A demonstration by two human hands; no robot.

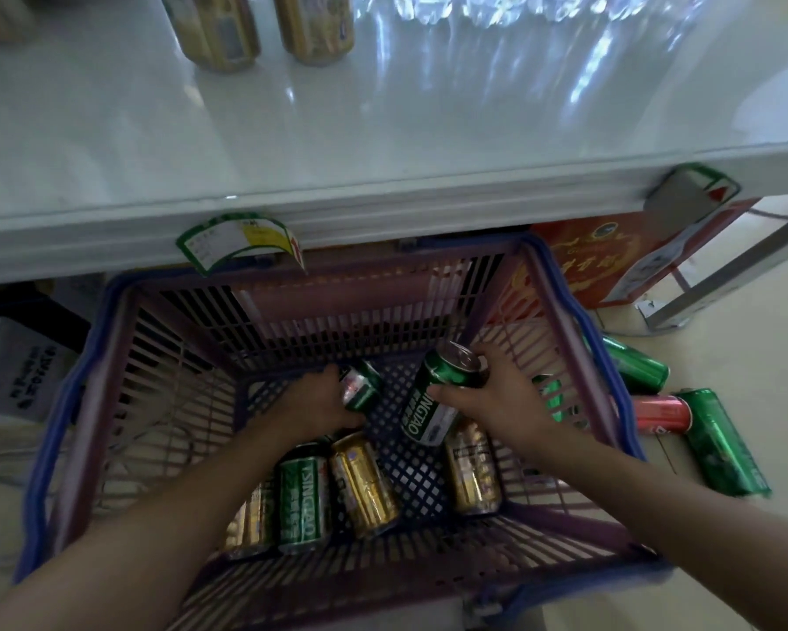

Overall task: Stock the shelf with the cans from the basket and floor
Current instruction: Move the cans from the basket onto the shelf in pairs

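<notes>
A purple plastic basket (pixel 110 403) with blue handles sits on the floor below a white shelf (pixel 383 143). Both my hands reach into it. My left hand (pixel 314 403) grips a small green can (pixel 360 384) lying near the basket's far wall. My right hand (pixel 497 393) holds a tall green Tsingtao can (pixel 433 403), tilted, top end up. On the basket bottom lie another green can (pixel 303 498) and three gold cans (pixel 365 485) (pixel 472 471) (pixel 251 521). Two gold cans (pixel 219 34) (pixel 314 25) stand on the shelf at the back left.
On the floor right of the basket lie two green cans (pixel 638 364) (pixel 720 444) and a red can (pixel 661 414). A red carton (pixel 610 257) stands under the shelf, beside a metal shelf leg (pixel 724 275). Price tags (pixel 242 241) hang on the shelf edge. Wrapped bottles (pixel 519 11) fill the shelf's right.
</notes>
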